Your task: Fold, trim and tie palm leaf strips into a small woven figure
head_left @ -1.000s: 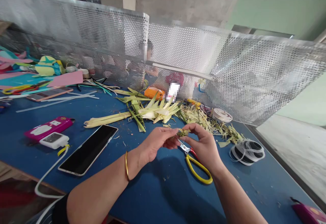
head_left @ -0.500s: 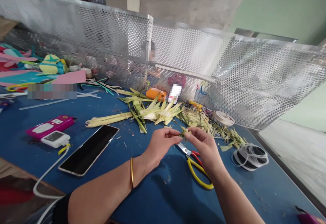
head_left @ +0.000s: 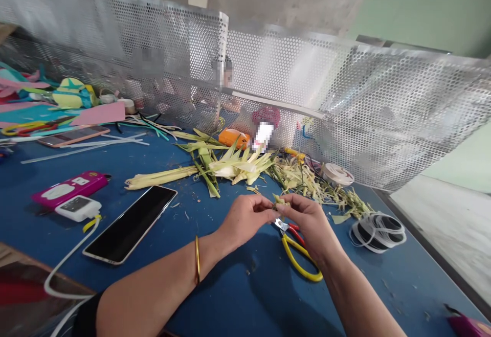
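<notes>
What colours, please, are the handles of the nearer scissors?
The handles are yellow and red, in head view.

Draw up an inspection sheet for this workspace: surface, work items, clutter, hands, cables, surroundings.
Surface: blue table, small scraps scattered across it.
Work items: a small leaf piece between both hands' fingertips; yellow-and-red-handled scissors, partly hidden by the right hand.
Clutter: pale leaves and shredded bits beyond the hands; dark-screened phone and purple case to the left; string bundle to the right.
Hands: left hand and right hand, each with a pinching grip at the leaf piece.
Cables: white cable running from a white charger off the near edge.
Surroundings: perforated metal screen; a person partly visible behind it.
</notes>
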`<state>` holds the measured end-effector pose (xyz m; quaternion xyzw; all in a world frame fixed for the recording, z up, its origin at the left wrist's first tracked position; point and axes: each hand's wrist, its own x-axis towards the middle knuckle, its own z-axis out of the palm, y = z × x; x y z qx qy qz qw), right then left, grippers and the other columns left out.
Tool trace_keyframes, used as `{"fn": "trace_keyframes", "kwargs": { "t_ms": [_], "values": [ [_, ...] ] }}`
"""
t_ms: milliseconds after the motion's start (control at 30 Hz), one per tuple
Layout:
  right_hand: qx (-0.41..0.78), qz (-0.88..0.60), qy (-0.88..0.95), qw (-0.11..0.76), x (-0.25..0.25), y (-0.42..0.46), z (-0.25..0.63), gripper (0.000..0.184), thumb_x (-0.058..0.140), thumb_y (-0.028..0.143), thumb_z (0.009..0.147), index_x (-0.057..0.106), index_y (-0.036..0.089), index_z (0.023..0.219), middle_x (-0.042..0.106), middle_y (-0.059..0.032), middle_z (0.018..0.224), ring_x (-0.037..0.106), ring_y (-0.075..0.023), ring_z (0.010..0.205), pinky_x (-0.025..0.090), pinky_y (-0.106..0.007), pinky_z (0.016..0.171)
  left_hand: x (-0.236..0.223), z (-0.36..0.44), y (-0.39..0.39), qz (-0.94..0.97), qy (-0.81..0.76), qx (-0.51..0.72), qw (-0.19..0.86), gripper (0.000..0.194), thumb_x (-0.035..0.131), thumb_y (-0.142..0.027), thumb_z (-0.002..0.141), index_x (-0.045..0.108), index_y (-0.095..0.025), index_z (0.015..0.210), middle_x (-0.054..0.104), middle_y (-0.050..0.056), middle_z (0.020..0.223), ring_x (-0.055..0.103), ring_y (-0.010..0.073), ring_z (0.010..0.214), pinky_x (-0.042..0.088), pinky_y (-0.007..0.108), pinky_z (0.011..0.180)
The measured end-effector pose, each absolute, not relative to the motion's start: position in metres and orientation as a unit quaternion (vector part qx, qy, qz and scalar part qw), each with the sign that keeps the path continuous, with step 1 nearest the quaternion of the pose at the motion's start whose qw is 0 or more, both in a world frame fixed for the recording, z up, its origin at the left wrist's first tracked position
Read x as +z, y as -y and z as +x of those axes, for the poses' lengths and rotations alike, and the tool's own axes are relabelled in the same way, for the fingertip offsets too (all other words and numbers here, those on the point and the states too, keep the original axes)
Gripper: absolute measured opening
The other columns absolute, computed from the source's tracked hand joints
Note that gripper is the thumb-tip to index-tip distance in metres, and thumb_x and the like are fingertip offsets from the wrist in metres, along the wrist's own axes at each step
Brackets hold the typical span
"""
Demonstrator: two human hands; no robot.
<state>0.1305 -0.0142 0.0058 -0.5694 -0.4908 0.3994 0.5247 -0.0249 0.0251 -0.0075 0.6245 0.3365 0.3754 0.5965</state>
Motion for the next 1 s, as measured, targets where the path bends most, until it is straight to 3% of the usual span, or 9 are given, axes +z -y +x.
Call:
{"fn": "trace_keyframes", "kwargs": {
  "t_ms": [433, 633, 833, 1000],
  "values": [
    [0.429, -0.549, 0.46, 0.55, 0.004, 0.015, 0.127, 0.031, 0.083, 0.044, 0.059, 0.07, 0.018, 0.069, 0.065, -0.0011, 0.063, 0.053, -0.0151, 0.062, 0.038, -0.03, 0.063, -0.005, -0.02, -0.024, 0.552, -0.345, 0.405, 0.642, 0.012, 0.072, -0.026, 0.069, 0.071, -0.017, 0.062, 0.065, 0.001, 0.058, 0.057, 0.0135, 0.061, 0.046, 0.027, 0.066],
    [0.399, -0.563, 0.473, 0.549, 0.012, 0.016, 0.13, 0.032, 0.082, 0.047, 0.062, 0.073, 0.019, 0.075, 0.064, -0.0004, 0.067, 0.052, -0.0147, 0.065, 0.039, -0.028, 0.063, -0.001, -0.02, -0.024, 0.551, -0.329, 0.387, 0.662, 0.014, 0.072, -0.03, 0.073, 0.073, -0.017, 0.069, 0.067, 0.001, 0.063, 0.058, 0.0135, 0.066, 0.045, 0.026, 0.07],
    [0.388, -0.555, 0.465, 0.571, 0.01, 0.015, 0.138, 0.037, 0.073, 0.054, 0.073, 0.075, 0.019, 0.085, 0.067, -0.0032, 0.074, 0.055, -0.0168, 0.072, 0.041, -0.029, 0.069, -0.001, -0.021, -0.024, 0.524, -0.333, 0.414, 0.666, 0.015, 0.074, -0.031, 0.073, 0.074, -0.016, 0.069, 0.067, 0.002, 0.065, 0.058, 0.0139, 0.068, 0.046, 0.028, 0.073],
    [0.416, -0.541, 0.469, 0.561, 0.011, 0.017, 0.13, 0.031, 0.079, 0.048, 0.067, 0.071, 0.019, 0.074, 0.066, -0.0025, 0.07, 0.056, -0.0172, 0.07, 0.044, -0.03, 0.07, -0.003, -0.021, -0.023, 0.5, -0.337, 0.404, 0.688, 0.014, 0.077, -0.029, 0.068, 0.076, -0.016, 0.073, 0.069, 0.003, 0.071, 0.058, 0.0141, 0.07, 0.045, 0.029, 0.074]
  ]
}}
